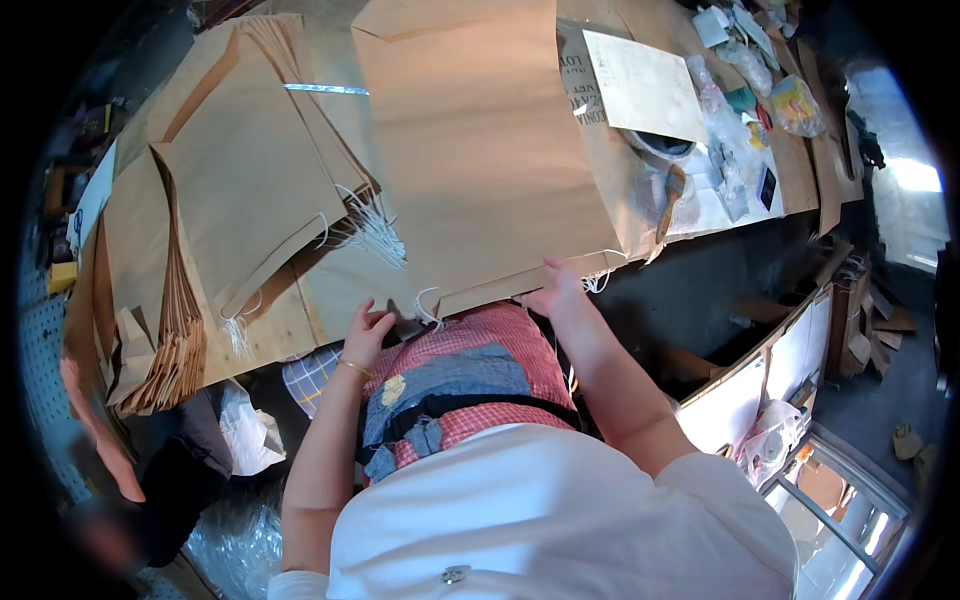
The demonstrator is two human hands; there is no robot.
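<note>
A large brown paper bag (480,150) lies flat in front of me. White cord handles hang from both ends of its folded near edge. My right hand (555,292) is at that edge, right of its middle; the thumb rests on the paper and the fingers go to the rim. My left hand (368,332) is just off the near left corner, beside the left cord (428,308). Its fingers are apart and it holds nothing. Further left, a stack of brown paper bags (250,170) lies with a bunch of white cords (375,235) at its corner.
More folded bags (165,330) hang over the table's left end, near another person's arm (95,425). At the right are a brush (670,200), a round container (660,145) under a pale board (645,85), and plastic packets (797,105). An open carton (750,350) stands below.
</note>
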